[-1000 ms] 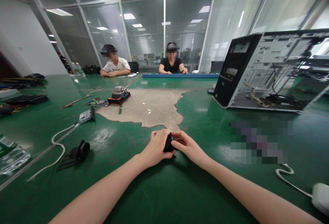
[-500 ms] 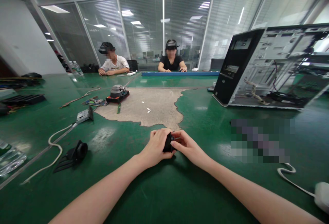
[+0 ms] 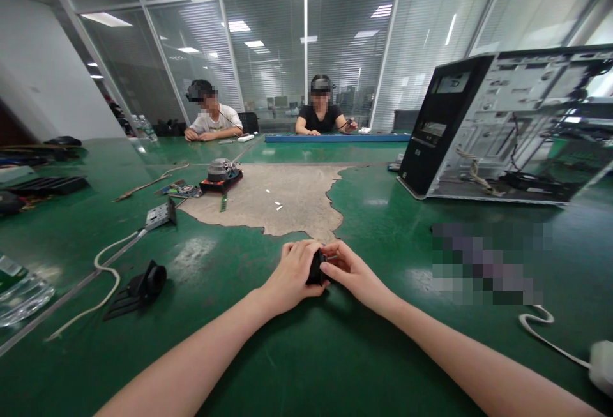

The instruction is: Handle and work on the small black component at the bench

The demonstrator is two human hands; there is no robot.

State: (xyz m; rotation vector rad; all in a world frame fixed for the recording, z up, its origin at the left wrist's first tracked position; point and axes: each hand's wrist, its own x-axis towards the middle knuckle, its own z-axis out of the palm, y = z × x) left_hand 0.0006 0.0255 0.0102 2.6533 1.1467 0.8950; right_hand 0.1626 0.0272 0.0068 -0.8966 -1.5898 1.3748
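Observation:
A small black part (image 3: 316, 267) is held between my two hands above the green table (image 3: 268, 366), near the middle of the view. My left hand (image 3: 297, 269) wraps round it from the left, thumb below and fingers over the top. From the right, my right hand (image 3: 343, 264) pinches its side with thumb and fingertips. Much of the part is hidden by my fingers. Just beyond my hands lies a bare, torn-edged beige patch (image 3: 287, 212) of the tabletop, with small white scraps on it.
At right stands an open computer case (image 3: 445, 129). A black bracket-like part (image 3: 143, 286), a metal piece (image 3: 160, 214), a white cord (image 3: 112, 270), a bottle (image 3: 22, 292) and a fan-like unit (image 3: 221, 174) lie left. Two people sit across, behind a blue strip (image 3: 335, 138).
The view has shifted slightly, so things sit a little further right. My hands keep nearly the same hold. The person in black across the table has raised one hand.

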